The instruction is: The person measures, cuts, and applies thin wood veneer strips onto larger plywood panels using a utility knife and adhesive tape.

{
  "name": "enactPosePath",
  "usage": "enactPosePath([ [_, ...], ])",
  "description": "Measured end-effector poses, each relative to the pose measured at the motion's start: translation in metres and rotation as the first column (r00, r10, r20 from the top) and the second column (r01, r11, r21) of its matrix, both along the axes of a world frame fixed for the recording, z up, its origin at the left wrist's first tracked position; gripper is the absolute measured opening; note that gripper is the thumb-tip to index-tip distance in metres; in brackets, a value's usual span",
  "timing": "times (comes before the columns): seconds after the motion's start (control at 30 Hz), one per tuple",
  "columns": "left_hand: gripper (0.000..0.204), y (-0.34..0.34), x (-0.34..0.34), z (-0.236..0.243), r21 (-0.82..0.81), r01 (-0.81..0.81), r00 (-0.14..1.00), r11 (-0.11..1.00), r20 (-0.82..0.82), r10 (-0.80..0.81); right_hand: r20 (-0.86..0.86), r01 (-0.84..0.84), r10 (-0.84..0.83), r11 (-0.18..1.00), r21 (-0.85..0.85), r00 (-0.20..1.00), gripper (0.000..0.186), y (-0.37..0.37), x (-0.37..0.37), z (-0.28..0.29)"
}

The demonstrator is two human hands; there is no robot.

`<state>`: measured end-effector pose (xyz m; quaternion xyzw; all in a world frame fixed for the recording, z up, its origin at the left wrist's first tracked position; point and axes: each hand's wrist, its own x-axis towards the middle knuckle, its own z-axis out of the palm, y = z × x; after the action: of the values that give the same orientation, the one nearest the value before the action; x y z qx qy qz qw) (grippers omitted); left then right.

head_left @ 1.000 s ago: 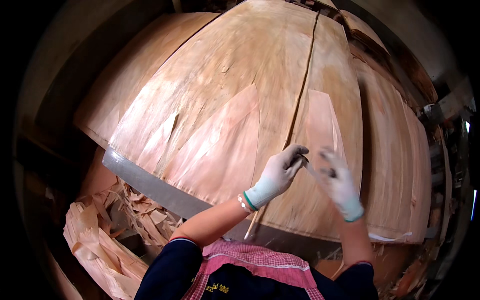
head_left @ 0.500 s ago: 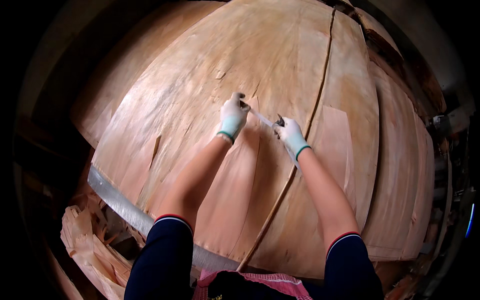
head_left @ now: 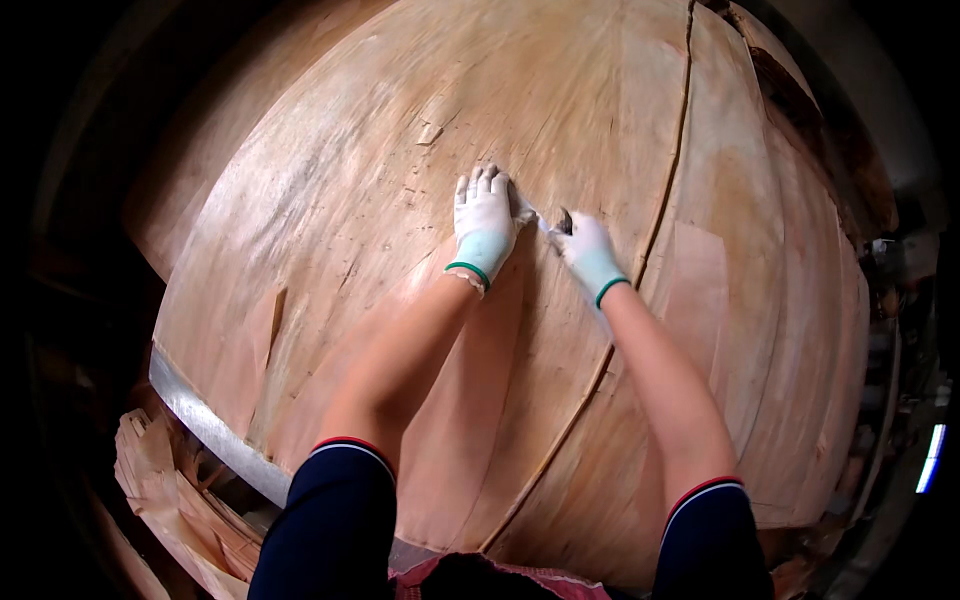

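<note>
My left hand (head_left: 485,214), in a white glove with a green cuff, lies flat with its fingers stretched out on a large tan wood veneer sheet (head_left: 350,200). A narrow strip of white tape (head_left: 542,222) runs from beside its thumb to my right hand (head_left: 588,248). That hand, gloved alike, is closed on the tape just above the veneer. Something small and dark shows at its fingertips, too unclear to name. Under my left forearm lies a paler, pinkish veneer piece (head_left: 470,400) with a long edge running toward me.
A long dark seam or thin strip (head_left: 672,170) crosses the sheet right of my hands. Another pale veneer patch (head_left: 697,290) lies beyond it. A metal edge (head_left: 215,425) borders the near left side, with torn veneer scraps (head_left: 175,500) below. More sheets (head_left: 810,300) are stacked at right.
My left hand has gone from pinching near the tape to lying flat on the veneer. The right hand has moved slightly right and up, still gripping the tape. The view has shifted a little.
</note>
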<state>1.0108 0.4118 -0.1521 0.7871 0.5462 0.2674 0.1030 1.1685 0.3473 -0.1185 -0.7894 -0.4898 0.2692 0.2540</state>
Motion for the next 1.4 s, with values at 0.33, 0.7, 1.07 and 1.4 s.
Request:
enactPosePath([
  [0.33, 0.030, -0.097, -0.117, 0.039, 0.204, 0.040, 0.928, 0.978, 0.356, -0.112, -0.381, -0.333, 0.303, 0.943, -0.013, 0.874, 0.011, -0.113, -0.070, 0.105],
  [0.7, 0.009, -0.105, -0.388, 0.035, -0.090, -0.268, 0.955, 0.959, -0.159, 0.252, -0.595, -0.380, 0.349, 0.922, 0.079, 0.724, 0.014, -0.107, -0.266, 0.075],
  [1.07, 0.042, -0.095, -0.379, 0.007, 0.172, -0.264, 0.963, 0.949, -0.007, 0.270, -0.481, -0.268, 0.187, 0.958, -0.106, 0.857, 0.021, 0.024, -0.393, -0.001],
  [1.4, 0.043, -0.081, -0.385, 0.048, -0.102, 0.156, 0.884, 0.982, -0.428, -0.185, 0.391, -0.522, 0.503, 0.851, -0.065, 0.771, 0.032, 0.022, -0.342, 0.028],
])
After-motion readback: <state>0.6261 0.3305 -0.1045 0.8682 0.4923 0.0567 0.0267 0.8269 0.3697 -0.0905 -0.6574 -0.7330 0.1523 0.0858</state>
